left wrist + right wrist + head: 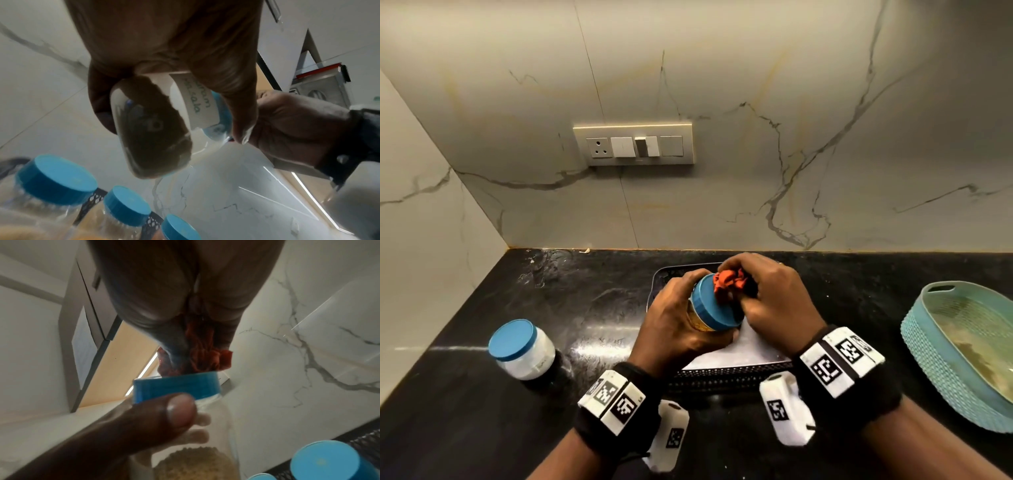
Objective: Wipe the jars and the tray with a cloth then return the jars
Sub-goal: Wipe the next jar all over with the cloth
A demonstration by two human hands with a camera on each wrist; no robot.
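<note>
My left hand (681, 318) grips a clear jar (709, 320) with a blue lid (717, 305), tilted above the black mesh tray (722, 377). In the left wrist view the jar (152, 129) holds brown powder and bears a handwritten label. My right hand (756, 294) holds a bunched orange cloth (729, 282) and presses it on the lid's top. The right wrist view shows the cloth (201, 353) on the lid (176, 386), with my left thumb (164, 415) on the jar's shoulder.
A jar of white powder (522, 349) stands on the black counter to the left. A teal basket (962, 353) sits at the right. Three more blue-lidded jars (57, 178) stand by the tray's mesh wall below my hands. A marble wall is behind.
</note>
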